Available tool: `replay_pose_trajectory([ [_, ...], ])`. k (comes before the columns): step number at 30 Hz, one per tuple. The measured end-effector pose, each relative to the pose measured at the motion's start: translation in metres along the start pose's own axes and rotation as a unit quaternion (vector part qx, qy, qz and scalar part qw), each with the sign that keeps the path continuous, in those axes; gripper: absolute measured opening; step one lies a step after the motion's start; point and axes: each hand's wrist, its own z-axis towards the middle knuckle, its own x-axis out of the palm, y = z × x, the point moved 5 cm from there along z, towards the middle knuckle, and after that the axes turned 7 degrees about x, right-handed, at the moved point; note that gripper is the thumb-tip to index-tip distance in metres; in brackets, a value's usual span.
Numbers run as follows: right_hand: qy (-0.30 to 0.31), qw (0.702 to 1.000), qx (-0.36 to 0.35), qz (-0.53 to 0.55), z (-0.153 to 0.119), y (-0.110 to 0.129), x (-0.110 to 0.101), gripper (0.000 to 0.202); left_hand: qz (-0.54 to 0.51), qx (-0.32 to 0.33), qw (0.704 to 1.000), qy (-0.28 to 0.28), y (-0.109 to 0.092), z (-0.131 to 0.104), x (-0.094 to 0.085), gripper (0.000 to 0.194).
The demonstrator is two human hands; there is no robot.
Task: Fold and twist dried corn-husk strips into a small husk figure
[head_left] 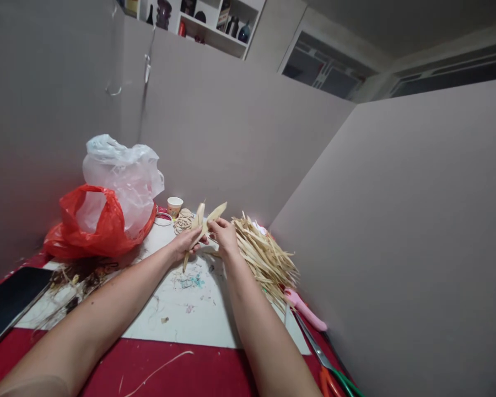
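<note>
Pale dried leaf strips (217, 212) are crossed between my two hands above the white board. My left hand (187, 242) is closed around their lower part, with one narrow end hanging below the palm. Against the upper right strip, my right hand (224, 234) pinches its edge between thumb and fingers. Just behind my left hand lies a coiled bundle of beige cord (184, 219). A large heap of dried leaf strips (264, 253) spreads to the right of my right hand.
A red plastic bag (95, 223) and a whitish plastic bag (124, 171) stand at left, near a paper cup (174, 206). Scissors (320, 353) and a pink-handled tool (308, 311) lie at right. A dark tablet-like slab (14, 298) rests at left. Grey partitions enclose the table.
</note>
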Motion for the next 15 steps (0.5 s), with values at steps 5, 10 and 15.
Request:
replay_pose_trajectory([
  [5,-0.136,0.981,-0.109,0.091,0.000,0.011,-0.035,0.033,-0.028,-0.027,0.996,-0.085,0.001,0.010,-0.018,0.030],
  [10,-0.190,0.931,-0.307,-0.062,-0.019,0.015,-0.048,0.018,-0.025,-0.040,0.991,-0.124,0.000,0.018,-0.032,0.030],
  [15,0.043,0.875,-0.416,-0.244,-0.033,-0.011,-0.003,0.023,-0.063,-0.040,0.996,-0.057,-0.003,0.018,-0.027,0.035],
])
